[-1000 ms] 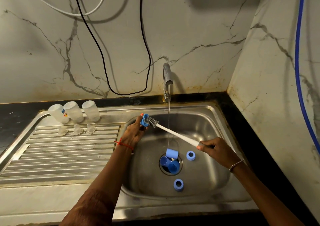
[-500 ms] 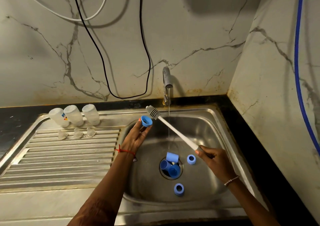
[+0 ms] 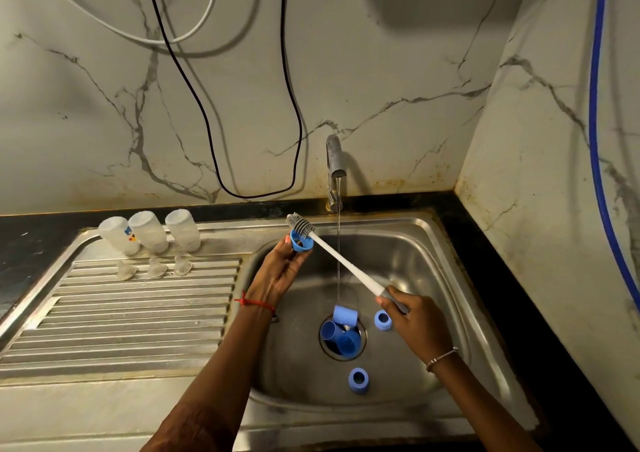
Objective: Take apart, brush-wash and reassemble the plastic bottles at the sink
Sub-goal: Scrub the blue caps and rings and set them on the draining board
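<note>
Blue plastic ring (image 3: 300, 242) | left hand (image 3: 277, 278) fingers pinch it | right hand (image 3: 415, 316) fingers clamp bristly grey-headed brush (image 3: 343, 259)

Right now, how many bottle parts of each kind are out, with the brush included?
Clear bottle bodies: 3
Clear teats: 3
Blue screw rings: 3
Blue caps: 3
Bottle brush: 1
Total: 13
</note>
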